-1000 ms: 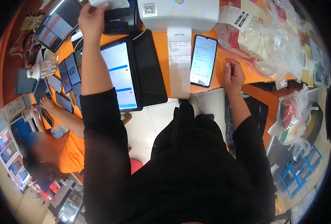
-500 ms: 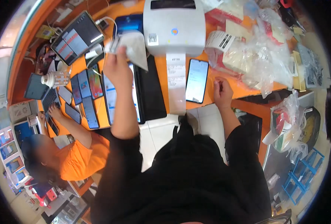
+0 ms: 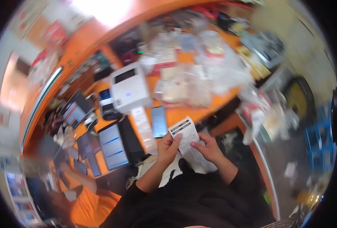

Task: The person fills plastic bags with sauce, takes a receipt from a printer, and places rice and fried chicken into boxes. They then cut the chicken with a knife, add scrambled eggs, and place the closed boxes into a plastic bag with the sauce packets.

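A white paper slip (image 3: 186, 138) with black printed bands is held up in front of my body. My left hand (image 3: 168, 148) grips its left edge with the thumb on top. On the right edge, my right hand (image 3: 208, 147) pinches the same slip. Just beyond it a phone (image 3: 159, 121) lies lit on the orange table (image 3: 179, 113). Left of the phone a printed paper strip (image 3: 143, 129) hangs from the white printer (image 3: 130, 89). Farther left a tablet (image 3: 113, 146) shows a lit screen.
Clear plastic bags (image 3: 187, 85) with packets cover the table's far side. At the left, a person in an orange shirt (image 3: 94, 207) reaches towards several phones and a laptop. More bags (image 3: 269, 114) hang at the right, near a blue rack (image 3: 320, 140).
The view has turned and shifted. My left hand has come from above the tablet to the front of my body with the paper. My right hand has left the table edge and taken hold of it.
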{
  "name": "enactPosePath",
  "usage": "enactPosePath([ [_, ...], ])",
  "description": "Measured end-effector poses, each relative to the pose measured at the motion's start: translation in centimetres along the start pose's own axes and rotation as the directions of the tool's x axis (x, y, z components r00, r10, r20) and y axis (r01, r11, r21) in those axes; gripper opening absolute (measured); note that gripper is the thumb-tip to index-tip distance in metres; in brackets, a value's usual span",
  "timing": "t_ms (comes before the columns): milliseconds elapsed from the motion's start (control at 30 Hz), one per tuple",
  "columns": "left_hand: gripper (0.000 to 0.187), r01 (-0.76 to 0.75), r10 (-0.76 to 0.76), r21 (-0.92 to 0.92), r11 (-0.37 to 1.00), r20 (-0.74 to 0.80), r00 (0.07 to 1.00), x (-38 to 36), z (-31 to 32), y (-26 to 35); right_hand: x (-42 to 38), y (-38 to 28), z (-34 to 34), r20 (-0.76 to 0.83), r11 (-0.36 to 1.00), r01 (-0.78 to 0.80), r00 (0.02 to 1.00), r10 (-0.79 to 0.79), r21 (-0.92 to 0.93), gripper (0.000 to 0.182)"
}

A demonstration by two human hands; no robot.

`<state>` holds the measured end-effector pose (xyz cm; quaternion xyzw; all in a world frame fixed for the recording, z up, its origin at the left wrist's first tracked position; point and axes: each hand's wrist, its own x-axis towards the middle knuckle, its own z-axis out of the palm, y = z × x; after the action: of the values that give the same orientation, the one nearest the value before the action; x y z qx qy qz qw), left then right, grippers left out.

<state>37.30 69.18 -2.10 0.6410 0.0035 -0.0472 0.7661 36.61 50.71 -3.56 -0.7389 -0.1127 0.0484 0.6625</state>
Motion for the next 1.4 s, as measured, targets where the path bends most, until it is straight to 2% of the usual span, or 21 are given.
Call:
enactPosePath([
  [67, 0.024, 0.046, -0.056, 0.063, 0.997, 0.176, 0.983, -0.5, 4.3, 0.4, -3.2, -1.0, -4.2, -0.124, 0.917, 0.194, 0.96, -0.25, -0.35, 0.029],
  [100, 0.024, -0.033, -0.001, 0.124, 0.992, 0.263, 0.965, -0.6, 6.3, -0.7, -5.0, -1.2, -6.4, -0.16, 0.939, 0.173, 0.96, -0.228, -0.298, 0.028],
  [167, 0.021, 0.031, -0.067, 0.095, 0.995, 0.404, 0.912, -1.7, 11.5, -1.3, -9.5, -2.1, -11.1, -0.267, 0.975, 0.113, 0.95, -0.163, -0.192, 0.024],
  [233, 0.019, 0.126, -0.161, 0.104, 0.987, 0.495, 0.854, -3.3, 17.4, -1.1, -14.3, -2.5, -15.6, -0.295, 0.99, -0.125, 0.95, 0.099, -0.071, 0.02],
  [333, 0.019, 0.218, -0.252, 0.134, 0.967, 0.634, 0.731, -4.8, 25.6, -2.9, -20.3, -2.8, -21.2, -0.481, 0.948, -0.063, 0.85, 0.214, 0.311, 0.017],
  [433, 0.027, -0.068, -0.04, 0.131, 0.989, 0.68, 0.732, -5.3, 33.4, -4.8, -26.0, -0.9, -27.9, -0.6, 0.928, -0.061, 0.747, 0.286, 0.367, 0.015],
  [467, 0.04, -0.403, 0.157, 0.24, 0.883, 0.659, 0.736, -4.3, 35.9, -5.8, -27.6, 0.3, -30.1, -0.657, 0.923, -0.028, 0.694, 0.295, 0.384, 0.015],
  [500, 0.053, -0.674, 0.345, 0.352, 0.649, 0.654, 0.673, -3.0, 37.7, -6.8, -28.7, 1.8, -32.4, -0.702, 0.917, 0.007, 0.647, 0.299, 0.398, 0.016],
  [567, 0.088, -0.721, 0.297, 0.581, 0.378, 0.661, 0.689, -1.5, 40.7, -8.4, -30.4, 4.0, -35.7, -0.749, 0.93, -0.118, 0.561, 0.352, 0.349, 0.019],
  [633, 0.112, -0.723, 0.248, 0.634, 0.274, 0.68, 0.69, 0.3, 41.2, -12.7, -30.0, 2.9, -36.6, -0.705, 0.893, 0.018, 0.621, 0.343, 0.45, 0.028],
  [700, 0.119, -0.55, 0.16, 0.748, 0.371, 0.532, 0.831, 0.2, 42.2, -12.2, -29.8, 2.1, -37.1, -0.644, 0.884, 0.005, 0.687, 0.337, 0.468, 0.021],
  [767, 0.117, -0.473, 0.184, 0.804, 0.36, 0.436, 0.881, 0.5, 42.5, -12.4, -30.0, 4.2, -38.5, -0.521, 0.853, -0.047, 0.774, 0.36, 0.52, 0.015],
  [867, 0.112, -0.523, 0.243, 0.802, 0.289, 0.466, 0.85, 1.1, 42.9, -12.6, -28.8, 8.8, -39.6, -0.453, 0.829, -0.184, 0.765, 0.458, 0.527, 0.011],
  [933, 0.096, -0.556, 0.287, 0.796, 0.24, 0.489, 0.824, 0.9, 43.4, -12.6, -29.2, 13.4, -40.4, -0.564, 0.861, -0.491, 0.677, 0.473, 0.133, 0.016],
  [967, 0.089, -0.574, 0.307, 0.79, 0.218, 0.503, 0.808, 0.9, 43.7, -12.7, -29.3, 14.6, -40.9, -0.626, 0.78, -0.622, 0.635, 0.452, -0.067, 0.02],
  [1000, 0.078, -0.596, 0.308, 0.76, 0.259, 0.52, 0.797, 1.1, 44.0, -13.0, -28.9, 13.4, -40.3, -0.693, 0.813, -0.578, 0.613, 0.38, -0.065, 0.024],
  [1067, 0.058, -0.632, 0.296, 0.696, 0.339, 0.559, 0.774, 1.5, 44.0, -13.2, -28.4, 13.5, -40.6, -0.681, 0.784, -0.607, 0.629, 0.375, -0.129, 0.024],
  [1200, 0.038, -0.602, 0.37, 0.611, 0.513, 0.476, 0.798, 2.7, 44.4, -13.6, -27.8, 12.8, -40.2, -0.704, 0.687, -0.632, 0.666, 0.247, -0.357, 0.025],
  [1300, 0.035, -0.402, 0.253, 0.45, 0.797, 0.355, 0.9, 3.0, 44.9, -11.4, -25.5, 10.9, -39.5, -0.697, 0.742, -0.588, 0.678, 0.235, -0.321, 0.028],
  [1333, 0.034, -0.403, 0.271, 0.44, 0.803, 0.333, 0.903, 2.5, 45.3, -10.1, -24.8, 10.2, -39.1, -0.682, 0.773, -0.554, 0.696, 0.225, -0.309, 0.029],
  [1400, 0.034, -0.376, 0.185, 0.504, 0.778, 0.388, 0.903, 2.2, 45.4, -9.9, -23.8, 11.0, -38.8, -0.652, 0.762, -0.512, 0.741, 0.159, -0.396, 0.028],
])
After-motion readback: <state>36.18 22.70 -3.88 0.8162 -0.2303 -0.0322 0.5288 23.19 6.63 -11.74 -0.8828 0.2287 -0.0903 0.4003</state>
